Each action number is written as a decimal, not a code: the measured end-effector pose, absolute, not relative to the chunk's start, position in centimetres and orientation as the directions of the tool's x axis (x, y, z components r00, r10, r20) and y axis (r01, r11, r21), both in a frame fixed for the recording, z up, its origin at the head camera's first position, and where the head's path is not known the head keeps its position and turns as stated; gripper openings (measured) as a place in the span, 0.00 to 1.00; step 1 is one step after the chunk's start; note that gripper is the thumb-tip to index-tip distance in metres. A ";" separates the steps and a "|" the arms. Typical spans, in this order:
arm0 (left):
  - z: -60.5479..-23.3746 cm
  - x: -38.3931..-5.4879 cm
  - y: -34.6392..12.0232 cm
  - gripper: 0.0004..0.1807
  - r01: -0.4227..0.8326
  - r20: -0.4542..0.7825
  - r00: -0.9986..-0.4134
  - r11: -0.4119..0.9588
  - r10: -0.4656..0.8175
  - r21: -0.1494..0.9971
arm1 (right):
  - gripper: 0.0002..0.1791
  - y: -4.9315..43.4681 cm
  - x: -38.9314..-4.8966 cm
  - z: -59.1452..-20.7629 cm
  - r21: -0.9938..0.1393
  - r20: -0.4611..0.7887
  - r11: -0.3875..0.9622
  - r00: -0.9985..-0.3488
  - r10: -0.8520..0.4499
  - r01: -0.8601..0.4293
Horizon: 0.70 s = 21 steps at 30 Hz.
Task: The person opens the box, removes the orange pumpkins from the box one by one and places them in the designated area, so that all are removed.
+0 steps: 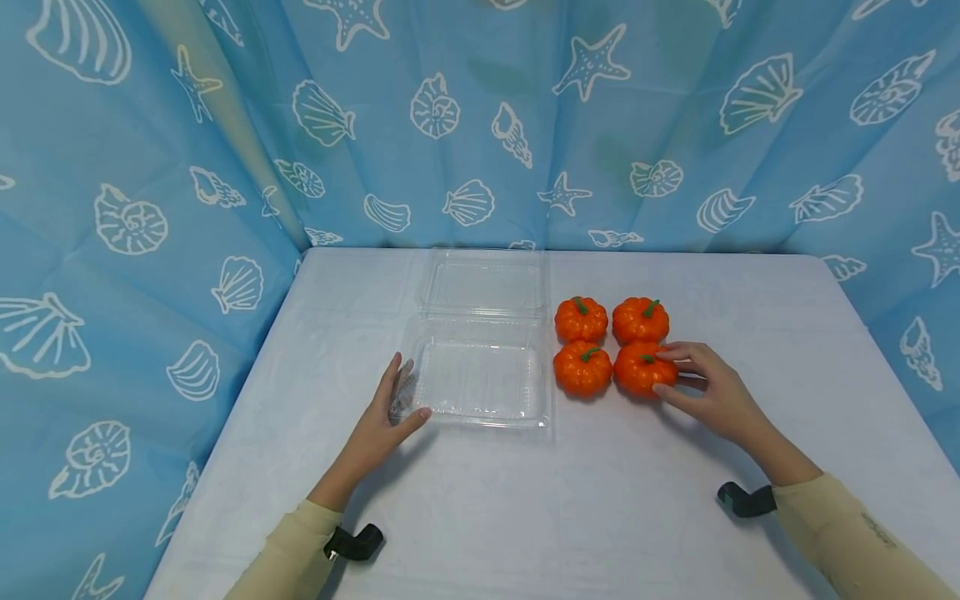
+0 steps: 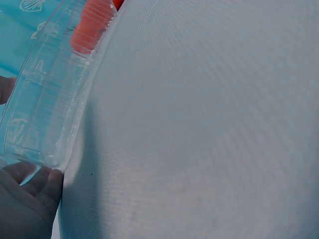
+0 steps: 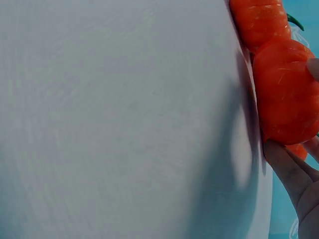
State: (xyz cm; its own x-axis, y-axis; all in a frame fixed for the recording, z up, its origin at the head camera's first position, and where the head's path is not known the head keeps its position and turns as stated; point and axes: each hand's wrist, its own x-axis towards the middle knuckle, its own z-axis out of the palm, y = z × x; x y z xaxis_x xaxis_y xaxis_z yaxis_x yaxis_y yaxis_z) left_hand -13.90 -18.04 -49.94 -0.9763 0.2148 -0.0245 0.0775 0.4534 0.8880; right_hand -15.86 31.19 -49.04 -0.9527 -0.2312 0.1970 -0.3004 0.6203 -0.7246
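Observation:
A clear plastic clamshell box lies opened out on the table, its lid folded back toward the curtain. At the box's near left corner, my left hand has its fingers along the left side and its thumb by the front edge. Several small orange toy pumpkins with green stems stand right of the box in two rows. My right hand holds the front right pumpkin between thumb and fingers; the right wrist view shows this pumpkin from the side. Beside it are the front left pumpkin and back right pumpkin.
The back left pumpkin stands close to the box's right side. A white cloth covers the table. A blue curtain with shell and starfish prints hangs behind and along both sides.

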 end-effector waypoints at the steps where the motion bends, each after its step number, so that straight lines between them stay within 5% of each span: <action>1: -49.9 -13.9 -18.0 0.54 0.078 -0.024 -0.976 0.453 0.215 0.888 | 0.22 31.2 -16.0 -49.1 -0.725 0.199 0.619 -0.952 -0.232 -0.302; 21: -50.0 -14.0 -18.1 0.54 0.100 -0.002 -0.976 0.456 0.218 0.885 | 0.32 31.4 -16.3 -49.3 -0.739 0.086 0.642 -0.974 -0.209 -0.203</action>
